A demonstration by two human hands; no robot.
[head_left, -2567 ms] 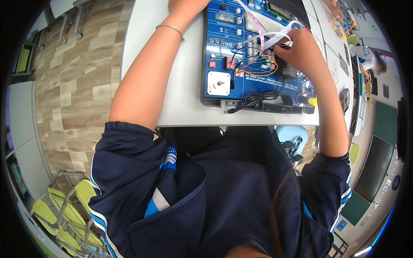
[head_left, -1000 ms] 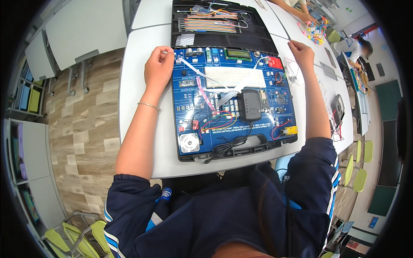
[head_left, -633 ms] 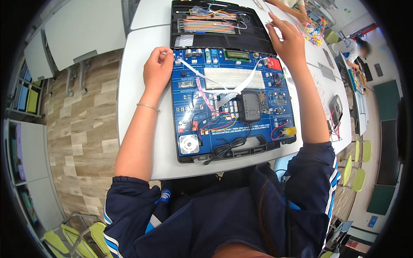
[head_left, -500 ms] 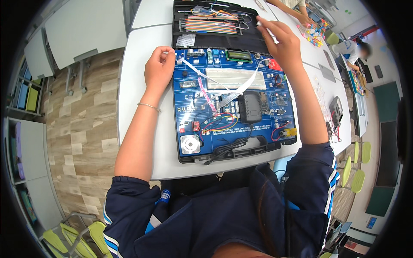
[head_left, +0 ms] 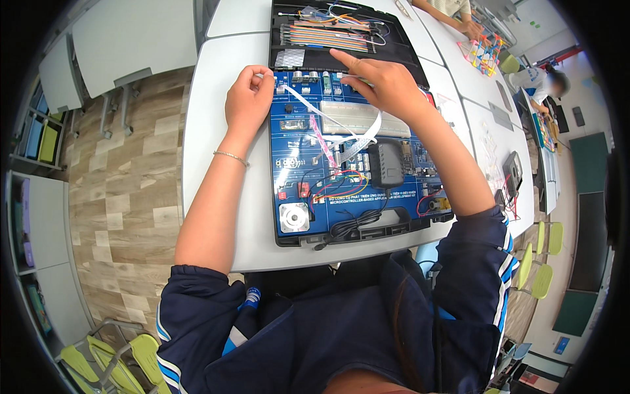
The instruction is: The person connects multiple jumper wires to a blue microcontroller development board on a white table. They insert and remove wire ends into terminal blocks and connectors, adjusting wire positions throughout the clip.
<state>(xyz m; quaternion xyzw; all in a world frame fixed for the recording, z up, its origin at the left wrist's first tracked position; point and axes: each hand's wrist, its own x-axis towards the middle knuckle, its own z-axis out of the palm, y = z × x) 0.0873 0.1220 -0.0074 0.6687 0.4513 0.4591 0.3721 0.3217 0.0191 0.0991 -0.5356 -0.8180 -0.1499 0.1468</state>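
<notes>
An open black case holds a blue electronics training board with a white breadboard. My left hand rests at the board's upper left edge, its fingers curled together; what they grip, if anything, is hidden. My right hand hovers over the upper middle of the board, index finger stretched toward the lid and thumb apart, with nothing visible in it. A white ribbon cable crosses the board and loops up below this hand. A black power adapter lies on the board, its cord bundled at the front.
Rainbow jumper wires lie in the lid. A square motor sits at the board's front left. Across the white table, another person's hand is near a colourful stick model. A black device with wires lies at right.
My right hand has moved left and down from the lid's right edge, and its pinched fingers have spread. The white object it held no longer shows. My left hand stays at the board's edge.
</notes>
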